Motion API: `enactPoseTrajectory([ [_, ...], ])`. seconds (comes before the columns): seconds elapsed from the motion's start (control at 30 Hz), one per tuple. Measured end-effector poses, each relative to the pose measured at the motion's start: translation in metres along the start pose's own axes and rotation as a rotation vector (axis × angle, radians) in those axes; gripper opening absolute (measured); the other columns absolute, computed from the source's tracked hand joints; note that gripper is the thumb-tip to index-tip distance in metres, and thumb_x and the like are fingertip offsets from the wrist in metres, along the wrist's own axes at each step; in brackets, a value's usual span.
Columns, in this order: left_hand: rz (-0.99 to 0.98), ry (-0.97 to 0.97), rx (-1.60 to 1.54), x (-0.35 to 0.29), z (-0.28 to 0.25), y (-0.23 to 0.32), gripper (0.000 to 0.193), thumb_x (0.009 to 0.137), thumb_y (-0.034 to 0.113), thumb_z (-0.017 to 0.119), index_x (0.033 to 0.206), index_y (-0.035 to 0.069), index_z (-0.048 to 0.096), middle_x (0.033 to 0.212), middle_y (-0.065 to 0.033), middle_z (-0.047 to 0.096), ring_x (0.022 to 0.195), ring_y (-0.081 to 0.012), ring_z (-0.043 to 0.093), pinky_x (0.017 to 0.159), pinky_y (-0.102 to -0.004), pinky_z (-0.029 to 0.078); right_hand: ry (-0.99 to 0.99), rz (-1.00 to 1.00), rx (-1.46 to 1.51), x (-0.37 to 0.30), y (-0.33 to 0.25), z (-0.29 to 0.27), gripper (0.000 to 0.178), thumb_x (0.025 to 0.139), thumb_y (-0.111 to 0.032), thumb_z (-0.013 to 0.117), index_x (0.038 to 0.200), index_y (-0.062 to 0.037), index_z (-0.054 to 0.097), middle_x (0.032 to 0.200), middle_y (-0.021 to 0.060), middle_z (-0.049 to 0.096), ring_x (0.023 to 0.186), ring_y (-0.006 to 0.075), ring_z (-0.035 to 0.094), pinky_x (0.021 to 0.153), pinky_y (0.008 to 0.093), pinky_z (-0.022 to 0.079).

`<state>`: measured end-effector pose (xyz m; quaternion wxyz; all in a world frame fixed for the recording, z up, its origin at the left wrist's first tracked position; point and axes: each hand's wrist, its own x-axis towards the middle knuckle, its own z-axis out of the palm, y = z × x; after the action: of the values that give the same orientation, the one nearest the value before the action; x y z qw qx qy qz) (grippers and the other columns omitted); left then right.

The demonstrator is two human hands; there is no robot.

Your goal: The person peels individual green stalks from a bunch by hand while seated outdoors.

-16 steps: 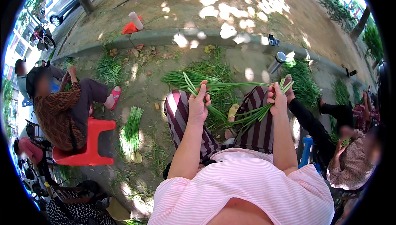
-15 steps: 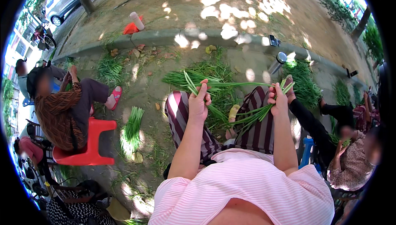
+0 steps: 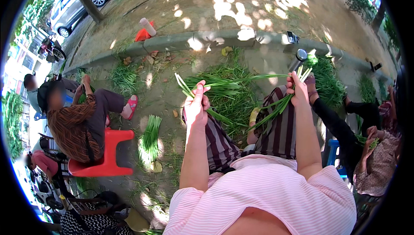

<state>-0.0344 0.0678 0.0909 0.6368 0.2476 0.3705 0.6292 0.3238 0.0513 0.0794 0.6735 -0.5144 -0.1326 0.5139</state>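
My left hand (image 3: 196, 105) is closed on a few garlic chives (image 3: 184, 87), with thumb uppermost and their pale ends sticking out to the upper left. My right hand (image 3: 299, 92) grips a small bunch of garlic chives (image 3: 276, 111); its pale ends point up and the green leaves droop down-left over my striped trousers. A long green blade (image 3: 258, 78) stretches between the two hands. Beyond my knees, a loose heap of garlic chives (image 3: 228, 99) lies on the ground. A sorted bundle (image 3: 150, 139) rests farther left, its pale ends toward me.
A red plastic stool (image 3: 110, 155) with a seated person (image 3: 77, 123) stands left. A steel flask (image 3: 297, 59) is by the kerb (image 3: 172, 44), near another green heap (image 3: 324, 82). More people sit at right, beside a blue stool (image 3: 333, 153). A pink bottle (image 3: 147, 27) stands beyond the kerb.
Both hands have moved slightly apart, the left one lower and leftward, each still holding its chives. The whole view has shifted a little to the right.
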Motion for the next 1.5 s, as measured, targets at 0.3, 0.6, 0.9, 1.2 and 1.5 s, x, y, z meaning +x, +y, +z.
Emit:
enactPoseTrajectory([
  [0.3,-0.007,-0.001,-0.042,-0.004,-0.014,-0.009,0.031,0.093,0.025,0.061,0.111,0.001,0.060,0.090,-0.0075,0.065,0.053,-0.0057,0.045,0.043,-0.0210,0.031,-0.021,0.020,0.054,0.002,0.003,-0.008,0.025,0.092,-0.025,0.062,0.100,-0.0021,0.057,0.079,0.0029,0.057,0.060,0.0064,0.048,0.042,0.0164,0.032],
  [0.6,0.003,0.080,-0.044,-0.003,-0.015,-0.011,0.031,0.092,0.024,0.062,0.114,0.002,0.057,0.091,-0.0067,0.063,0.053,-0.0061,0.045,0.043,-0.0206,0.032,-0.043,0.002,0.139,0.007,0.008,-0.017,0.022,0.094,-0.025,0.059,0.100,-0.0038,0.056,0.079,0.0022,0.056,0.059,0.0064,0.046,0.043,0.0168,0.033],
  [0.9,0.186,0.169,0.086,-0.008,-0.003,-0.027,0.021,0.092,0.020,0.063,0.104,0.004,0.059,0.088,-0.0044,0.062,0.049,-0.0034,0.043,0.040,-0.0174,0.030,-0.011,-0.001,0.112,0.005,0.008,-0.014,0.023,0.094,-0.025,0.058,0.101,-0.0027,0.055,0.080,0.0031,0.056,0.060,0.0069,0.048,0.042,0.0172,0.033],
  [1.2,-0.134,0.064,0.141,-0.020,0.024,-0.079,0.016,0.090,0.014,0.064,0.102,0.003,0.065,0.090,-0.0060,0.068,0.049,-0.0040,0.048,0.039,-0.0176,0.032,-0.057,0.008,0.080,0.001,0.010,-0.001,0.021,0.094,-0.024,0.058,0.099,-0.0031,0.056,0.077,0.0030,0.057,0.057,0.0064,0.048,0.040,0.0173,0.032],
  [1.5,-0.301,-0.128,0.207,0.001,0.041,-0.097,0.042,0.086,0.018,0.067,0.122,0.003,0.051,0.106,-0.0033,0.062,0.059,-0.0055,0.057,0.044,-0.0175,0.036,-0.091,0.017,-0.024,-0.005,0.015,0.016,0.020,0.093,-0.023,0.059,0.096,-0.0032,0.059,0.076,0.0023,0.057,0.056,0.0056,0.048,0.040,0.0172,0.032],
])
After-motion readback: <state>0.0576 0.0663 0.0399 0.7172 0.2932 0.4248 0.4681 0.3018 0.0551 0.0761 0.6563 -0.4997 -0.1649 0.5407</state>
